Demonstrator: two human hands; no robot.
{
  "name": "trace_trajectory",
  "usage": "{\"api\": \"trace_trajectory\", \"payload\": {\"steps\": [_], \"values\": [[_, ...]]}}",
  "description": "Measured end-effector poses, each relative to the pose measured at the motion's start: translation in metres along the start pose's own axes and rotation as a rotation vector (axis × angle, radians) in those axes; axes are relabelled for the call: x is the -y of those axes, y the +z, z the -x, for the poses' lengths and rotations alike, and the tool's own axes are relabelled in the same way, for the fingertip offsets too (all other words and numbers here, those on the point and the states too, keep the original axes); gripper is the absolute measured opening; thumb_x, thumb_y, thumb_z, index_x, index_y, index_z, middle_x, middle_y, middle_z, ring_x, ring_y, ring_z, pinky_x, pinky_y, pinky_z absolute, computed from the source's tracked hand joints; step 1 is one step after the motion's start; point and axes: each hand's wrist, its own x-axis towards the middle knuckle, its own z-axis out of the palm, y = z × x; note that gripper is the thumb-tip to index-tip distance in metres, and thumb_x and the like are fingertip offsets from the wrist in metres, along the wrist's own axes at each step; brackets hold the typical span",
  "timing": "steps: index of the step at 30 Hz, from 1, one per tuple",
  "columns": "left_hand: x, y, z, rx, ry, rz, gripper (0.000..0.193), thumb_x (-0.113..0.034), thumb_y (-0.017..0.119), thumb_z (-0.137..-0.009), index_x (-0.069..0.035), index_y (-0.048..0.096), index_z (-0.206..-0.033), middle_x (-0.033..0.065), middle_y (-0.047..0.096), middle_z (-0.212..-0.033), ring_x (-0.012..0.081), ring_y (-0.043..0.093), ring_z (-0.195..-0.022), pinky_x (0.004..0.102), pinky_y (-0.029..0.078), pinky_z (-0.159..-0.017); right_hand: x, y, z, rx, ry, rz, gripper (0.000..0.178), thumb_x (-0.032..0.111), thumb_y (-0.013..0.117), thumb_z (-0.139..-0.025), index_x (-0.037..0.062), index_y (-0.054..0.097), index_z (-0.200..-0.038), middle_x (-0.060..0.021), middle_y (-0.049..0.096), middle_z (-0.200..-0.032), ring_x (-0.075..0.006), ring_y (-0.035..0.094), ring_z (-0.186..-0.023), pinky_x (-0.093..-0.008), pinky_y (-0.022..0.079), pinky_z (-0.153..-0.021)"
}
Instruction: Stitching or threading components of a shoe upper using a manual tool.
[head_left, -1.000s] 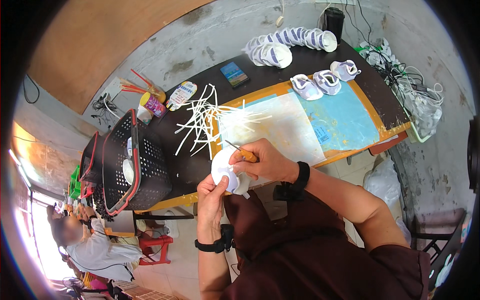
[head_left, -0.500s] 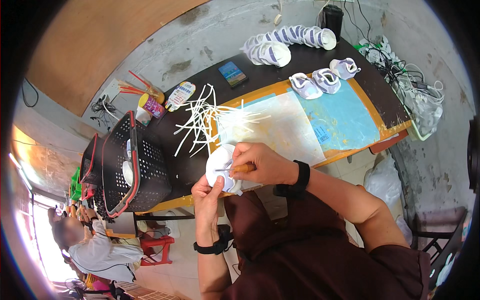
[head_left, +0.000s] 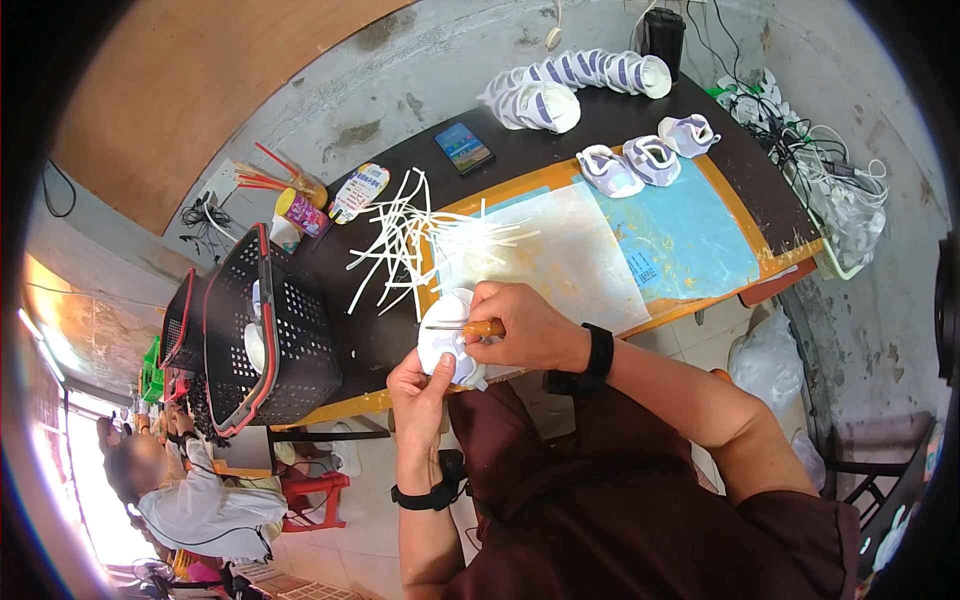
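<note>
Held at the table's near edge, a small white and lavender shoe upper (head_left: 437,345) has its rounded white side toward me. My left hand (head_left: 416,392) grips it from below, the thumb pressed on its face. Between the fingers of my right hand (head_left: 530,326) is an awl (head_left: 484,328) with a wooden handle. Its thin metal shaft lies across the white part of the upper, pointing left. Whether the tip touches the material I cannot tell. White strips (head_left: 400,235) lie in a loose heap just beyond the upper.
A black perforated basket (head_left: 290,340) stands at left, near a yellow-lidded tub (head_left: 300,208). A phone (head_left: 464,148), three small shoes (head_left: 650,160) and rows of stacked uppers (head_left: 545,108) sit farther back. Translucent sheeting (head_left: 570,250) covers the board. Another person (head_left: 205,490) sits at far left.
My right hand has shifted the awl slightly up and away from me, and its shaft now lies higher on the upper. The upper and my left hand have moved slightly right.
</note>
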Motion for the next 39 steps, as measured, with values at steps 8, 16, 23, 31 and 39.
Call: {"api": "trace_trajectory", "payload": {"steps": [8,16,23,31,39], "values": [[0.001,-0.001,0.0,0.03,-0.035,0.019,0.021,-0.006,0.063,-0.09,0.003,0.065,-0.108,0.0083,0.07,-0.096,0.011,0.065,-0.08,0.0257,0.052,-0.075,-0.001,0.003,0.001,-0.054,-0.003,-0.019,0.016,0.013,0.072,-0.07,-0.0014,0.066,-0.074,-0.0099,0.056,-0.073,-0.0206,0.055,-0.065,-0.0304,0.043,-0.058],[0.004,0.006,-0.001,-0.013,0.001,-0.055,0.021,-0.003,0.066,-0.086,0.002,0.066,-0.106,0.0091,0.07,-0.094,0.012,0.066,-0.077,0.0266,0.054,-0.071,-0.002,0.006,0.002,-0.042,0.037,0.022,0.02,0.02,0.07,-0.071,-0.0001,0.066,-0.072,-0.0153,0.057,-0.076,-0.0327,0.058,-0.072,-0.04,0.045,-0.064],[0.006,-0.002,-0.006,-0.072,-0.07,0.011,0.02,0.002,0.068,-0.083,0.003,0.067,-0.102,0.0082,0.07,-0.092,0.0109,0.065,-0.077,0.0254,0.052,-0.071,0.012,-0.006,0.011,-0.079,-0.007,0.015,0.019,0.018,0.071,-0.075,0.0034,0.067,-0.088,-0.009,0.056,-0.077,-0.0225,0.054,-0.063,-0.0328,0.043,-0.058],[0.019,-0.012,-0.013,-0.073,-0.113,0.071,0.021,0.0,0.07,-0.081,0.003,0.068,-0.102,0.0091,0.071,-0.091,0.0111,0.065,-0.076,0.0254,0.052,-0.07,0.009,-0.019,0.023,0.167,0.072,0.164,0.019,0.016,0.065,-0.084,0.0044,0.068,-0.099,-0.012,0.064,-0.072,-0.0288,0.061,-0.063,-0.035,0.048,-0.06],[0.018,-0.012,-0.013,-0.068,-0.11,0.032,0.021,0.001,0.07,-0.081,0.003,0.068,-0.102,0.0084,0.07,-0.09,0.0107,0.065,-0.075,0.0242,0.052,-0.07,0.005,-0.02,0.025,0.173,0.061,0.228,0.022,0.019,0.065,-0.084,0.0068,0.07,-0.102,-0.015,0.067,-0.077,-0.0312,0.065,-0.066,-0.0369,0.05,-0.063]]}}
